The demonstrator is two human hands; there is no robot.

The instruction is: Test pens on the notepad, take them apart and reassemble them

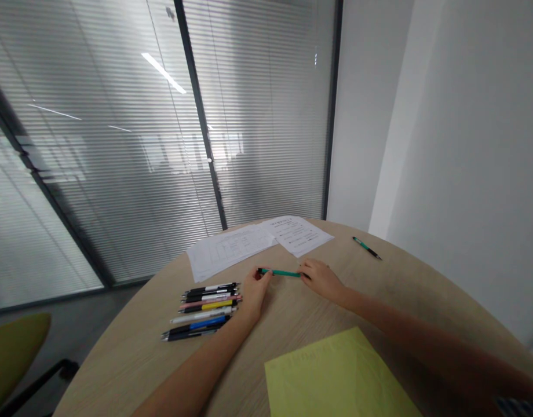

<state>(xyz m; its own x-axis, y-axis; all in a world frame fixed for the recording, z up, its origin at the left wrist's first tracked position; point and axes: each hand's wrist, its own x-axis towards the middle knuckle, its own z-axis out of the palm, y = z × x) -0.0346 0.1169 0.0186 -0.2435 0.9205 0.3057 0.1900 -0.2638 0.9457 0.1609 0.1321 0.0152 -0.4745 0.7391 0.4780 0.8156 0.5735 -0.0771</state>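
Note:
A green pen [280, 272] lies level just above the round wooden table [401, 284], held at both ends. My left hand [254, 293] pinches its dark tip end, and my right hand [321, 278] grips the other end. Just left of my left hand, several pens [205, 307] in black, pink, yellow, white and blue lie side by side in a row. A second green pen [367, 248] lies alone at the far right of the table.
Two printed white sheets [258, 240] lie at the table's far edge. A yellow-green sheet [340, 376] lies near me. A chair with an olive seat [14, 353] stands at the lower left. Glass walls with blinds rise behind the table.

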